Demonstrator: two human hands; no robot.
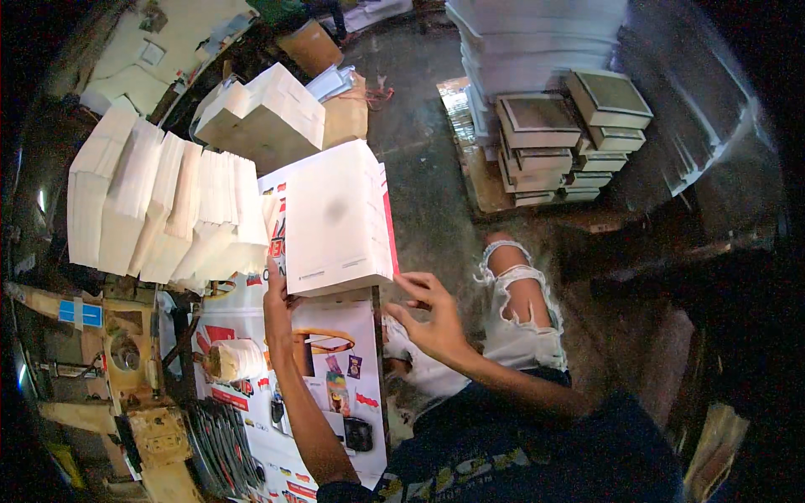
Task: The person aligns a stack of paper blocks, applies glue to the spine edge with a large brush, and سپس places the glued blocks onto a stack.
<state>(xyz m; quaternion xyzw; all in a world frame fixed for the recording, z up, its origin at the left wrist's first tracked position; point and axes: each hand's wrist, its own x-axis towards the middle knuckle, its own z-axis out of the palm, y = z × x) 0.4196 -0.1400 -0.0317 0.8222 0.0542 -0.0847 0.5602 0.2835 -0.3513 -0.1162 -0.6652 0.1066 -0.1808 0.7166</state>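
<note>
A thick white book block [331,214] lies in front of me on a table covered with printed posters. Its upper face is pale with a grey smudge near the middle, and a red strip shows along its right side. My left hand [277,287] is closed on the block's near left corner, its fingers partly hidden by the edge. At the near right corner, the fingertips of my right hand [432,314] touch or almost touch the block. The thumb of that hand stands apart from its fingers.
To the left stands a row of thick book blocks [172,197], with more stacked blocks [268,113] behind. Bound stacks [541,134] rest on a pallet at the far right, beside tall paper sheets [537,42]. Machine parts [126,352] and black cables [222,444] lie at the lower left.
</note>
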